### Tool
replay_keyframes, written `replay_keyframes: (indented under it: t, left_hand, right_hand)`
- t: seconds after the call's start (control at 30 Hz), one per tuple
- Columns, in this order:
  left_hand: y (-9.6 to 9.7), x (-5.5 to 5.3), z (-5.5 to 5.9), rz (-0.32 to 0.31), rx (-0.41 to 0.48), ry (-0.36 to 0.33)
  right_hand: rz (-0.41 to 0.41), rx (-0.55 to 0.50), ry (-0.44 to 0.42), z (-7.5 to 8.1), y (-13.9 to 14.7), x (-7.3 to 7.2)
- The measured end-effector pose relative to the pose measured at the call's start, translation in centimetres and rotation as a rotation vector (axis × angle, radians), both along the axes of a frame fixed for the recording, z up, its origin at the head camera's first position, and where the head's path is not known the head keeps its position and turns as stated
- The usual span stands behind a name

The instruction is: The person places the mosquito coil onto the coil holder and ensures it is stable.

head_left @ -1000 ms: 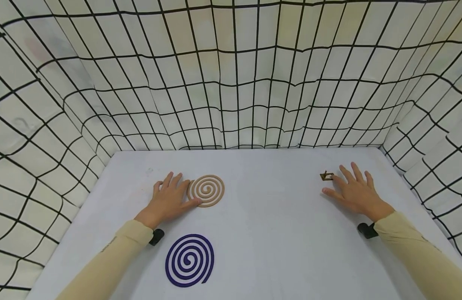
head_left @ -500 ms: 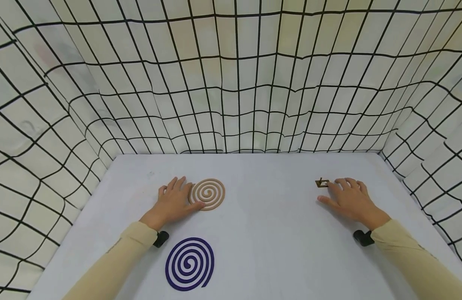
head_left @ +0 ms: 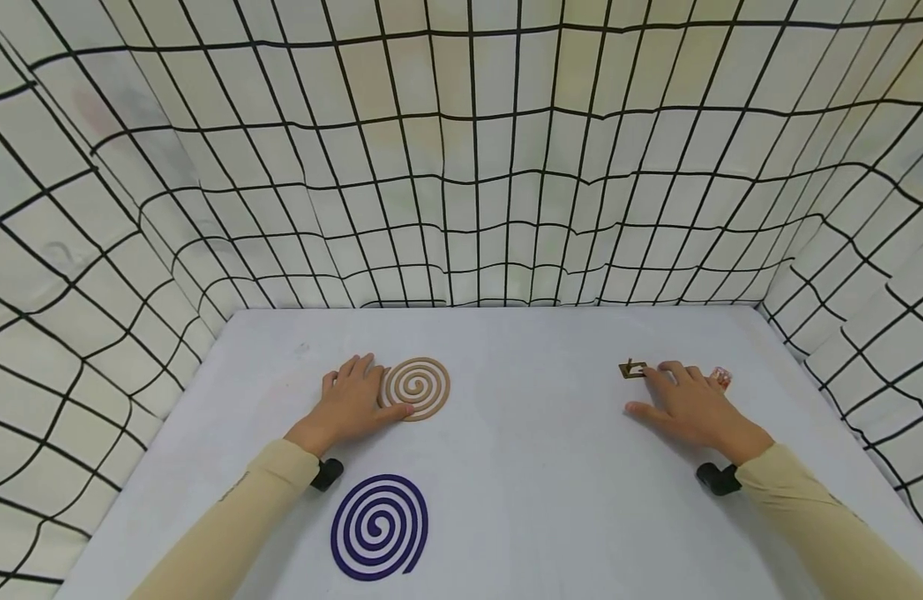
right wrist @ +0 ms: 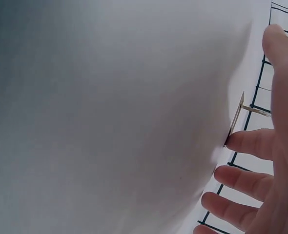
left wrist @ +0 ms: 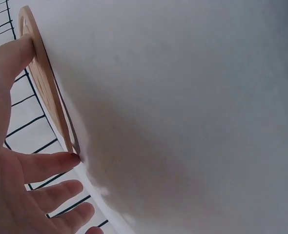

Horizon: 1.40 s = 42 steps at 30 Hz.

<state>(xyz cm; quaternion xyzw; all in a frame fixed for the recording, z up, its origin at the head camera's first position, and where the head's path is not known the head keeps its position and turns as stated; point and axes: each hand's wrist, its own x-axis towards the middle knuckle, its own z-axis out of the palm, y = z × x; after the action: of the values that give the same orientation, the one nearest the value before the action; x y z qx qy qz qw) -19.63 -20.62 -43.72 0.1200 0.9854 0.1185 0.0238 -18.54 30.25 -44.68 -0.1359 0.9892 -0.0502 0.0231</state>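
Observation:
A tan mosquito coil [head_left: 431,367] lies on the white table at left centre. My left hand [head_left: 349,404] is at its left side with fingers spread and fairly straight. The thumb rests on the coil's face and the index fingertip touches its edge, as the left wrist view shows; a thin dark gap shows under the coil [left wrist: 50,90]. At right, my right hand [head_left: 697,408] lies low with extended fingers. Its index fingertip touches a small brass-coloured metal coil stand [head_left: 624,372] with an upright prong [right wrist: 254,110]. Beyond the knuckles a small red-and-white piece [head_left: 721,377] peeks out, partly hidden.
A purple mosquito coil [head_left: 380,527] lies flat nearer the front, close to the left forearm. White walls with black netting [head_left: 476,192] enclose the table [head_left: 536,450] at the back and sides.
My right hand has slid left, and the metal stand has moved left with its fingertip. The red-and-white piece has come into sight behind that hand. My left hand stays at the tan coil.

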Motion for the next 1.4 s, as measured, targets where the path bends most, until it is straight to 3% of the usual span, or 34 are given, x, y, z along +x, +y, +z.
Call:
replay_keyframes:
  t: [0.43, 0.63, 1.03, 1.4]
  left_hand:
    - [0.0, -1.0, -0.1, 0.040, 0.059, -0.080]
    - [0.1, -1.2, -0.1, 0.052, 0.071, -0.084]
    - [0.2, -1.9, 0.1, 0.067, 0.133, -0.123]
    - [0.4, -2.2, 0.2, 0.091, 0.151, -0.110]
  right_hand:
    - [-0.018, -0.037, -0.074, -0.6, -1.0, 0.2]
    - [-0.012, -0.077, -0.098, -0.5, -2.0, 0.1]
    - [-0.018, -0.119, -0.087, -0.9, -3.2, -0.1]
    - [-0.001, -0.128, -0.085, -0.8, -4.2, -0.4]
